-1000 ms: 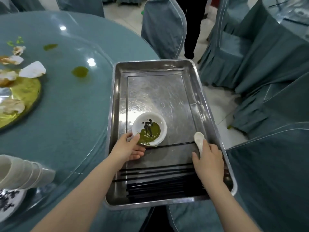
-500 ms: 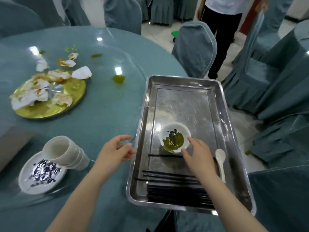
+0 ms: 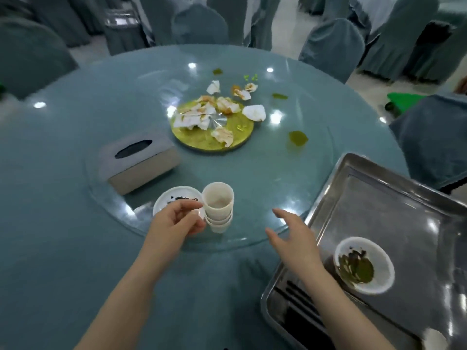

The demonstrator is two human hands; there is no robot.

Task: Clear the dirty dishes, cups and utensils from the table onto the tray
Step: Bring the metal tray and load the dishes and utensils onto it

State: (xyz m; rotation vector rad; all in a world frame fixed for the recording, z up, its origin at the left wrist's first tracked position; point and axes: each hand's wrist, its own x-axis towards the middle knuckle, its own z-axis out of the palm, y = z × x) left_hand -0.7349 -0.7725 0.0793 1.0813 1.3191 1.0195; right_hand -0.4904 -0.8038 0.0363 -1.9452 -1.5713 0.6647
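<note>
A stack of white cups (image 3: pixel 217 207) stands at the near edge of the glass turntable, against a small white plate (image 3: pixel 177 197) holding dark scraps. My left hand (image 3: pixel 177 219) holds the stack from its left side, with index finger and thumb curled against it. My right hand (image 3: pixel 290 238) hovers open over the tablecloth, fingers spread, between the cups and the steel tray (image 3: pixel 328 188). The tray sits at the right and holds a white bowl (image 3: pixel 364 265) smeared with green sauce, and black chopsticks (image 3: pixel 298 299) at its near end.
A grey tissue box (image 3: pixel 139 162) lies on the turntable behind the plate. A gold plate (image 3: pixel 212 132) with crumpled napkins sits in the middle, with green spills (image 3: pixel 298 138) to its right. Covered chairs ring the table.
My view has swung left from the tray to the table. My left hand has moved from the tray's edge to the cup stack. My right hand has left the bowl and moved out over the table.
</note>
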